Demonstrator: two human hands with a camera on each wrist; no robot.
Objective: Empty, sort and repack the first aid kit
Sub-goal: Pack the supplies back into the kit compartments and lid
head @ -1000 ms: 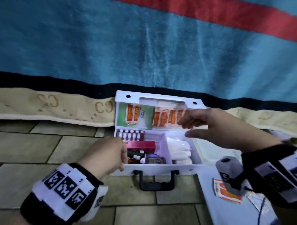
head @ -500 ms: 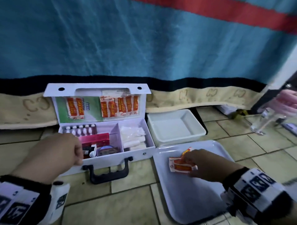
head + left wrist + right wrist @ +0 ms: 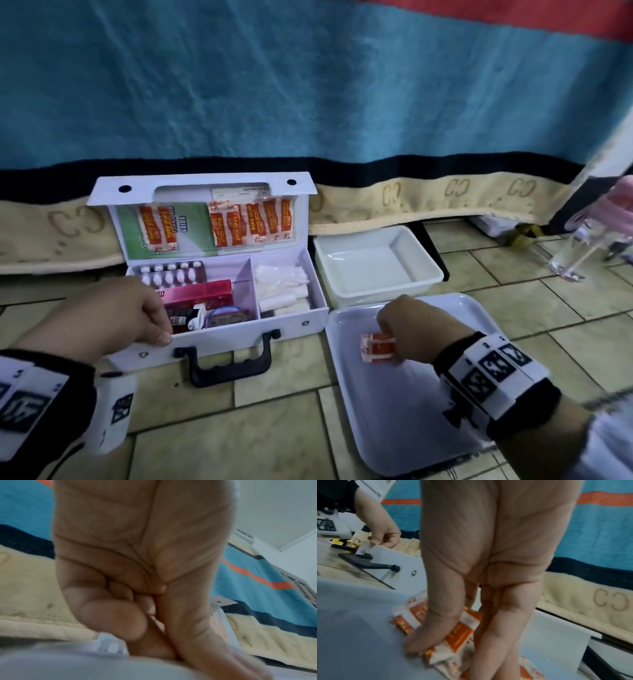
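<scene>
The white first aid kit (image 3: 239, 329) lies open on the tiled floor, lid upright. Orange plaster packets (image 3: 253, 222) and a green guide (image 3: 191, 236) sit in the lid. The base holds a pill blister (image 3: 171, 274), a red box (image 3: 198, 294) and white gauze rolls (image 3: 281, 284). My left hand (image 3: 161, 329) grips the kit's front wall near its left corner, thumb outside. My right hand (image 3: 390, 342) pinches a few orange plaster packets (image 3: 376, 347) down on the flat white tray (image 3: 411, 411). In the right wrist view the thumb (image 3: 423, 639) lies on the packets (image 3: 460, 628).
An empty deep white tub (image 3: 376, 260) stands behind the tray, right of the kit. A blue blanket (image 3: 308, 85) hangs behind everything. A clear bottle with a pink cap (image 3: 582, 246) stands at the far right. The kit's black handle (image 3: 229, 363) lies on the tiles.
My right hand left the kit's lid with plaster packets and brought them down onto the flat tray. The left hand kept its hold on the kit's front wall.
</scene>
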